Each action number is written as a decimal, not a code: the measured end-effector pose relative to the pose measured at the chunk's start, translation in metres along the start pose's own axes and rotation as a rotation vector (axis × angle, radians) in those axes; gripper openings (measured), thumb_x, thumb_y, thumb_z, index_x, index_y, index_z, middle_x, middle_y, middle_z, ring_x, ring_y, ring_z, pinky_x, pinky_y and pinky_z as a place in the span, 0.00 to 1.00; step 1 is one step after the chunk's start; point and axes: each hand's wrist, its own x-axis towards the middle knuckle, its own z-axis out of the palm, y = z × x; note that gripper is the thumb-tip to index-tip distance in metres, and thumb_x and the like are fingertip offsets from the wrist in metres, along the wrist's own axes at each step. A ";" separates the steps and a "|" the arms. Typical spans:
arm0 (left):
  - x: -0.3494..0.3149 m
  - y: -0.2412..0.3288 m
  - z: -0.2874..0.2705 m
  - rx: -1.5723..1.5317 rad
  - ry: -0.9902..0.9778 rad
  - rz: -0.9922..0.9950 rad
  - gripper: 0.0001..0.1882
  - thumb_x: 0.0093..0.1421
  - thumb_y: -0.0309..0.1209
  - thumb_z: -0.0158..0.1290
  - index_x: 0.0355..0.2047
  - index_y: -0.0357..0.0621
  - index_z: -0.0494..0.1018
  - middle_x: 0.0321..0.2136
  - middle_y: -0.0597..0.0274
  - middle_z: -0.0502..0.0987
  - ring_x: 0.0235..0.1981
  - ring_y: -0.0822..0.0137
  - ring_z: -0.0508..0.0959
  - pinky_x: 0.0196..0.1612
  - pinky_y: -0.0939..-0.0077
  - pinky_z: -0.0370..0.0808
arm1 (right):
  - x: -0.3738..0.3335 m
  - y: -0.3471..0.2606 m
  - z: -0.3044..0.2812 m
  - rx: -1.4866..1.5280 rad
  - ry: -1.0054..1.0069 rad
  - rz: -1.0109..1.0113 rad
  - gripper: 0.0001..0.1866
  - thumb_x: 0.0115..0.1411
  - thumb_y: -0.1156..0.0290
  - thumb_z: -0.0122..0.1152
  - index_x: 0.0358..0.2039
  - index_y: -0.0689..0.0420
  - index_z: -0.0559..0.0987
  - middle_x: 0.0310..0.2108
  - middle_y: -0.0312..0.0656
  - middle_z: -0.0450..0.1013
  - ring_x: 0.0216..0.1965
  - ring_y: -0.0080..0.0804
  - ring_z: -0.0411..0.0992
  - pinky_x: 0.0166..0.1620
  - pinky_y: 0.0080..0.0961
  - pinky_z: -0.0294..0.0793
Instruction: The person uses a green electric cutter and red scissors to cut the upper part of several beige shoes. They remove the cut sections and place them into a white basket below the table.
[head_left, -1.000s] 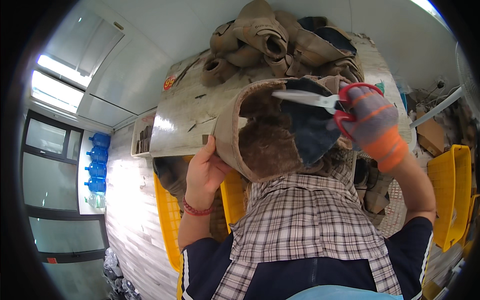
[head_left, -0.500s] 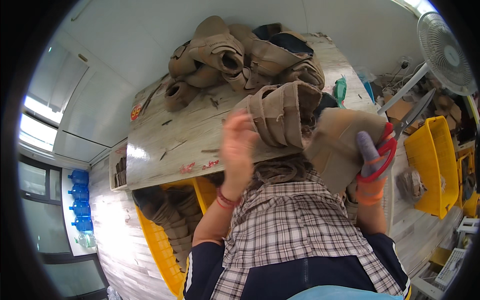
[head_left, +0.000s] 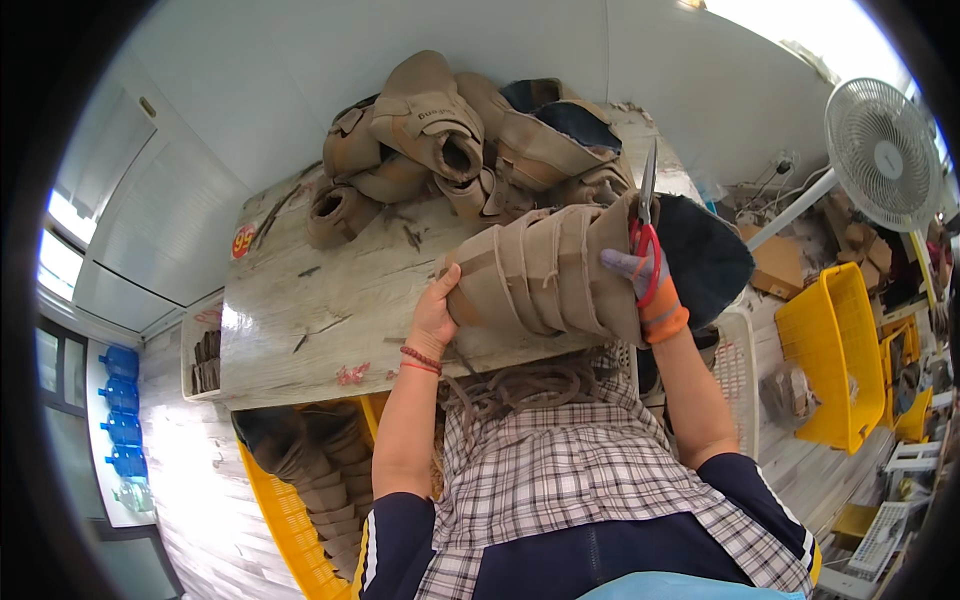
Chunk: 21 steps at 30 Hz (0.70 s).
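A nested stack of brown shoe uppers point(head_left: 530, 270) lies across the table's near edge, just in front of me. My bare left hand point(head_left: 433, 318) grips its left end, thumb on top and the other fingers hidden beneath. Red-handled scissors point(head_left: 647, 200) hang on my right hand point(head_left: 655, 295), blades pointing up and away. That hand wears a purple and orange glove and also rests on the stack's right end. Beyond it, a dark-lined upper point(head_left: 705, 260) opens out to the right. Thread or cord point(head_left: 520, 388) lies bunched at my apron.
More shoe uppers point(head_left: 430, 115) are heaped at the back of the table point(head_left: 300, 310). A yellow crate point(head_left: 270, 490) holding stacked uppers stands below left. At the right are another yellow crate point(head_left: 850, 360), a white basket point(head_left: 740, 370) and a fan point(head_left: 885, 160).
The upper in my right hand has come left to the stack's right end, and the scissors now point up. My left hand has gone from raised and blurred to gripping the left end.
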 end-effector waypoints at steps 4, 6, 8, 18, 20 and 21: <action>-0.033 0.018 0.017 -0.044 -0.020 0.028 0.26 0.55 0.34 0.58 0.52 0.38 0.67 0.48 0.56 0.73 0.49 0.61 0.73 0.51 0.65 0.71 | 0.011 0.020 -0.012 0.193 -0.178 0.125 0.23 0.54 0.76 0.59 0.52 0.62 0.68 0.46 0.43 0.71 0.44 0.34 0.73 0.45 0.29 0.77; -0.053 0.021 0.031 -0.026 -0.066 0.153 0.27 0.53 0.30 0.58 0.53 0.38 0.66 0.48 0.56 0.72 0.50 0.60 0.72 0.51 0.65 0.71 | -0.003 0.019 0.008 0.377 -0.277 0.102 0.23 0.57 0.74 0.56 0.54 0.60 0.67 0.46 0.43 0.71 0.45 0.36 0.73 0.45 0.30 0.77; -0.060 0.028 0.027 0.036 -0.027 0.100 0.28 0.52 0.28 0.57 0.53 0.37 0.65 0.49 0.55 0.72 0.49 0.59 0.73 0.52 0.65 0.71 | -0.001 0.050 0.003 0.431 -0.313 0.151 0.24 0.57 0.74 0.56 0.54 0.59 0.67 0.46 0.44 0.71 0.46 0.35 0.73 0.46 0.31 0.76; -0.076 0.009 -0.033 -0.203 0.145 0.151 0.30 0.49 0.28 0.57 0.54 0.37 0.64 0.49 0.54 0.72 0.50 0.57 0.72 0.54 0.61 0.70 | -0.038 -0.055 -0.003 -0.360 0.095 -0.171 0.16 0.48 0.74 0.61 0.39 0.63 0.74 0.34 0.44 0.75 0.36 0.29 0.74 0.41 0.25 0.73; -0.076 0.011 -0.034 -0.221 0.133 0.100 0.31 0.49 0.29 0.57 0.54 0.37 0.64 0.49 0.54 0.72 0.50 0.56 0.72 0.54 0.61 0.69 | -0.043 -0.071 -0.013 -0.129 0.042 -0.177 0.19 0.48 0.72 0.61 0.41 0.63 0.73 0.37 0.44 0.75 0.38 0.32 0.74 0.43 0.26 0.74; -0.074 0.013 -0.033 -0.229 0.125 0.080 0.31 0.49 0.29 0.58 0.54 0.37 0.64 0.49 0.54 0.72 0.50 0.56 0.72 0.55 0.61 0.69 | -0.045 -0.068 -0.017 0.009 0.059 -0.148 0.20 0.48 0.70 0.61 0.43 0.63 0.72 0.39 0.44 0.74 0.39 0.33 0.74 0.44 0.27 0.74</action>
